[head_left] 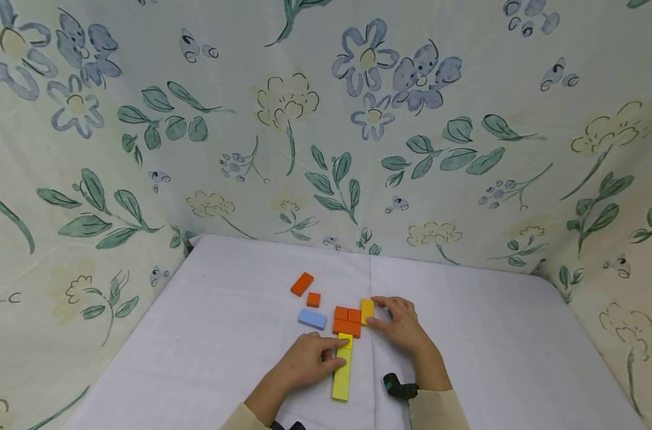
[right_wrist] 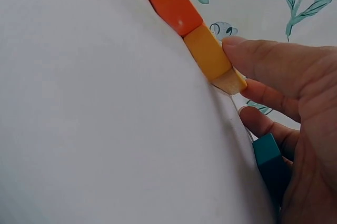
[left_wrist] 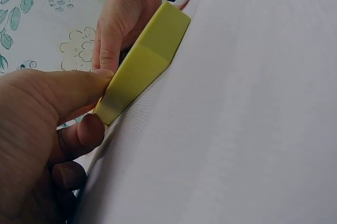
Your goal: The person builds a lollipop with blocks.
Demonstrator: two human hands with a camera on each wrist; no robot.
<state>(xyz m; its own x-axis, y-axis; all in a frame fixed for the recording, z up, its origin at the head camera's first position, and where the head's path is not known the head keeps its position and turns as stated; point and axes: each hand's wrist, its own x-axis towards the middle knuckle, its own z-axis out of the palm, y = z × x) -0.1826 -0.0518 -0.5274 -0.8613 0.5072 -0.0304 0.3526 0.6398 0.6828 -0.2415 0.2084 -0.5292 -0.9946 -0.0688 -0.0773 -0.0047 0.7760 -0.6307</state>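
Yellow blocks form a line beneath a group of orange-red blocks (head_left: 347, 328) in the head view. My left hand (head_left: 306, 363) lays its index finger on the small yellow block (head_left: 345, 337) and its thumb on the long yellow block (head_left: 341, 385). In the left wrist view, that thumb touches the yellow block (left_wrist: 142, 56), with other fingers curled below. My right hand (head_left: 406, 327) pinches an amber block (head_left: 366, 309), which stands against the right side of the orange-red group. In the right wrist view, the amber block (right_wrist: 208, 53) shows a bare wood end. A teal piece (right_wrist: 269, 163) lies beside my lower fingers.
Left of the group, a blue block (head_left: 312, 319), a small orange-red cube (head_left: 313, 300) and an orange-red oblong block (head_left: 302, 284) lie loose. White cloth (head_left: 224, 334) covers the table. Floral fabric (head_left: 283, 149) hangs behind and at the sides. A dark device (head_left: 398, 387) sits on my right wrist.
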